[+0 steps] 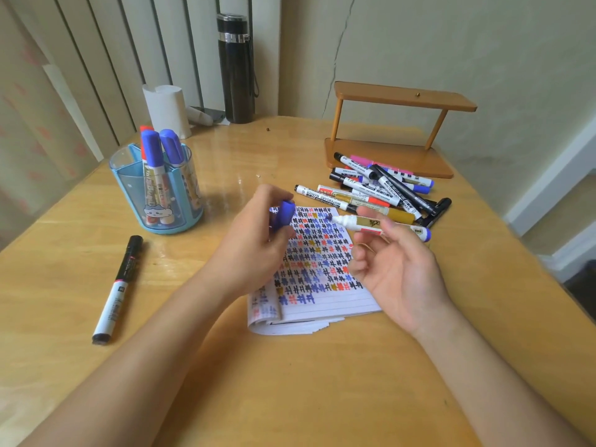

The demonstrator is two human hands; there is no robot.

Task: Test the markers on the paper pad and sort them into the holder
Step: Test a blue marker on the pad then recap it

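**Blue marker uncapped above the pad**

Head view: the right hand (396, 269) pinches the blue marker (377, 224) at its fingertips, tip pointing left over the paper pad (322, 304). The left hand (258, 243) grips its cap (285, 214) just beside the tip. The holder (154, 195) stands far left.

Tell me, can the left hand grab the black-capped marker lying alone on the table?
Probably not yet. Nothing lies between the left hand and the black-capped marker, but its fingers already grip the blue cap.
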